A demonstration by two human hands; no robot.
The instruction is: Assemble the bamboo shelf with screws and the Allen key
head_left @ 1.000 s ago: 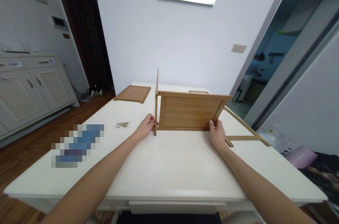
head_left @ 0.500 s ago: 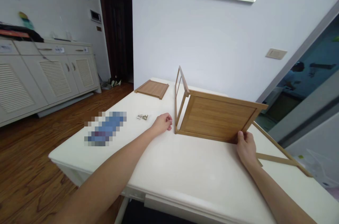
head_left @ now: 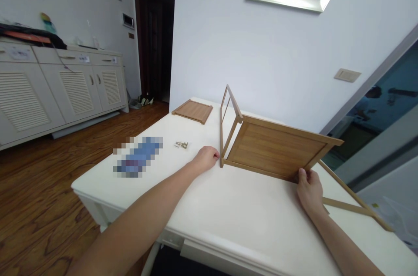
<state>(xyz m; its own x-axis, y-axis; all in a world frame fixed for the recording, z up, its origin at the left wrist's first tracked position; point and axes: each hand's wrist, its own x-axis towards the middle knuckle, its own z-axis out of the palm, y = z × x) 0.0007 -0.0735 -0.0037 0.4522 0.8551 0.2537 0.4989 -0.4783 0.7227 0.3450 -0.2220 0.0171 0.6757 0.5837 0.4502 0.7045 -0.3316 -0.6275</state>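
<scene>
Since half a second ago, the left hand [head_left: 206,159] has been brought closer to the lower corner of the open brown wooden frame [head_left: 234,102], which is stood upright on the white counter [head_left: 248,206] and joined at an angle to a rectangular brown wooden panel [head_left: 271,145]. White louvred cabinet doors [head_left: 75,89] are kept shut at the far left, their contents hidden; at the right edge, a translucent plastic bag [head_left: 398,219] is seen, and what is in it cannot be told. By the left fingers [head_left: 215,153], drawn together just beside the corner post, a thin metal piece [head_left: 219,158] is pinched, too small to identify. By the right hand [head_left: 310,191], the panel's lower right corner is gripped, thumb on the near face. Small brass-coloured screws [head_left: 184,145] are scattered left of the left hand, near a blurred blue item [head_left: 140,156]. Farther back, a flat brown wooden panel [head_left: 193,111] is laid down; another brown wooden frame [head_left: 351,207] is laid at the right.
</scene>
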